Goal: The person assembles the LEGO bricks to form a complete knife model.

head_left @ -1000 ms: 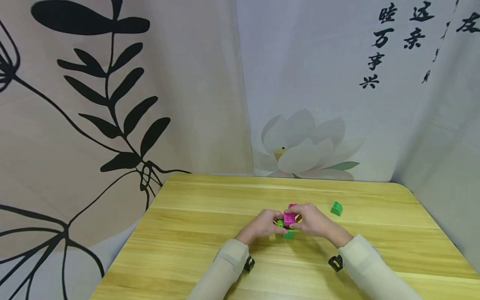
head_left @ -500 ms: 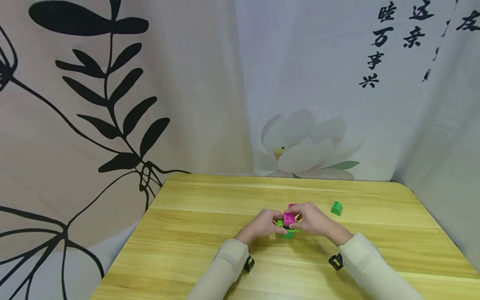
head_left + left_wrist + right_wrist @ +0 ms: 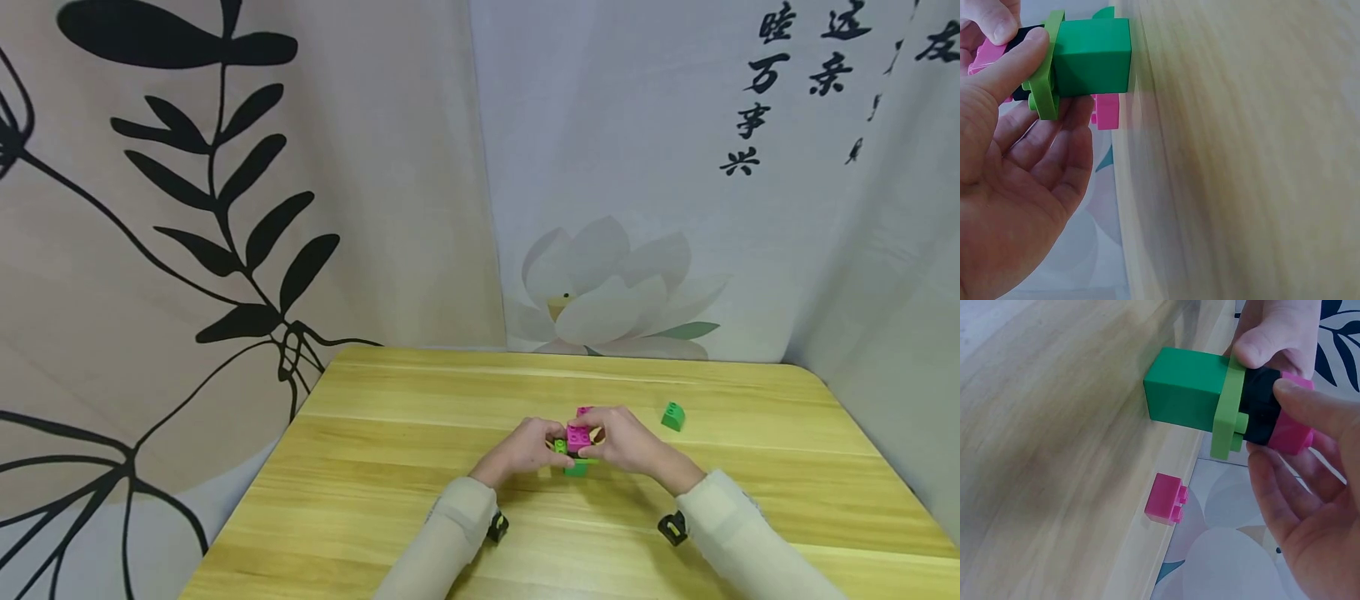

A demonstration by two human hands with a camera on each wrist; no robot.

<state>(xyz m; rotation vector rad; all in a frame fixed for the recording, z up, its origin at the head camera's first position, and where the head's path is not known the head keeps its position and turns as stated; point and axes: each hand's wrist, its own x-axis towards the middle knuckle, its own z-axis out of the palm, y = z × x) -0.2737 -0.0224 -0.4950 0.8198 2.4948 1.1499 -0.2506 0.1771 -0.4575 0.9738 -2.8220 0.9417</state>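
A small stack of toy building bricks stands on the table between both hands. At its bottom is a green brick (image 3: 1092,59), with a flat lime plate (image 3: 1225,419) over it, then a black brick (image 3: 1260,403) and a pink brick (image 3: 1289,431) on top. My left hand (image 3: 522,452) grips the stack low down, its thumb at the lime plate and black brick. From the other side, my right hand (image 3: 628,442) pinches the upper part, thumb over the joint of black and pink. Its palm hides part of the stack in the head view.
Behind the stack lies a loose pink brick (image 3: 1163,499), close to the hands. Farther right, a loose green brick (image 3: 673,417) sits on the wooden table (image 3: 420,408). Printed curtains (image 3: 390,208) hang behind the table's far edge.
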